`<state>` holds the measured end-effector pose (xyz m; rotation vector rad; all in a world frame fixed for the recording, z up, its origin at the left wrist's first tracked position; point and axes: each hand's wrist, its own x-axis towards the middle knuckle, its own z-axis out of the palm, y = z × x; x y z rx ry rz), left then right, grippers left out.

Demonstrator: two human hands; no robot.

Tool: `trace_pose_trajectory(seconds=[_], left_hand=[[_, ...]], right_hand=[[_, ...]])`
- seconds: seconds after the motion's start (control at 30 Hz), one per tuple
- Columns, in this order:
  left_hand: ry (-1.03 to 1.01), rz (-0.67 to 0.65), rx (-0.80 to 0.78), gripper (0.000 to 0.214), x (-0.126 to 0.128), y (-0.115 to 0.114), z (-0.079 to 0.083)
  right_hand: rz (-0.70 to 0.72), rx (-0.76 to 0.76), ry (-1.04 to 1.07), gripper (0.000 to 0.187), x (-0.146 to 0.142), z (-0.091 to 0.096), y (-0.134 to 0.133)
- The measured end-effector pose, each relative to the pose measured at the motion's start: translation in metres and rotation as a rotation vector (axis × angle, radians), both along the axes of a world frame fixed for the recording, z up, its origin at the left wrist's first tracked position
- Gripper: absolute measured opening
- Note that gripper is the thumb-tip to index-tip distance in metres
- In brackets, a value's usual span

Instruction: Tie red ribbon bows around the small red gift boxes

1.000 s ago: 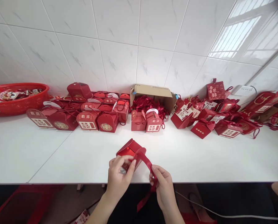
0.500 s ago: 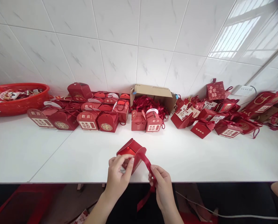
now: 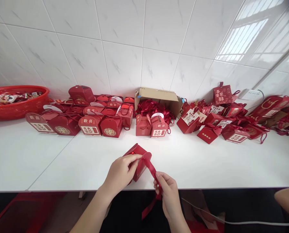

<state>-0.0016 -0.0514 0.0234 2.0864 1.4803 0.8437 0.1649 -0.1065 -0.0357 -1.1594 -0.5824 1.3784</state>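
A small red gift box point(image 3: 141, 168) rests at the table's front edge with its curved flaps raised. Through its right-hand flap runs a red ribbon point(image 3: 151, 167), hanging down past the table edge. My right hand point(image 3: 168, 191) is closed on this ribbon, pinching it between thumb and fingers and holding it out taut from the flap. At the inner side of the same flap, my left hand point(image 3: 122, 171) is closed in a pinch. Its fingers touch the flap, and what lies between the fingertips is hidden.
Behind stand rows of red gift boxes point(image 3: 89, 126) and a cardboard carton point(image 3: 159, 93) of red ribbons. More boxes and bags point(image 3: 208, 132) are heaped right. A red basin point(image 3: 20, 108) of small packets sits left. Another person's arm point(image 3: 287, 202) shows at right.
My left hand has moved up and right, and its fingertips have closed together at the box's flap. My right hand stays nearly still with the ribbon.
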Motion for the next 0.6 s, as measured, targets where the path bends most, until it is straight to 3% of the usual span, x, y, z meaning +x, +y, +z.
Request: trace_pose_trajectory(seconds=[0.17,0.27,0.37,0.47,0.6], left_hand=[[0.032,-0.027,0.035,0.025,0.0,0.004,0.003],[0.056,-0.016,0.032,0.022,0.002,0.003,0.007],[0.033,0.025,0.021,0.019,0.001,0.001,0.012],[-0.145,-0.011,0.015,0.018,-0.001,-0.005,0.021],[-0.416,-0.062,0.008,0.019,-0.005,-0.015,0.038]], right_hand=[[-0.001,-0.005,-0.04,0.035,-0.001,-0.002,0.0],[0.033,0.045,-0.198,0.034,0.001,-0.002,0.0],[-0.023,0.215,-0.477,0.028,0.005,0.005,0.004],[-0.057,0.413,-0.656,0.032,0.004,0.021,0.012],[0.095,0.624,-0.72,0.04,-0.005,0.049,0.031]])
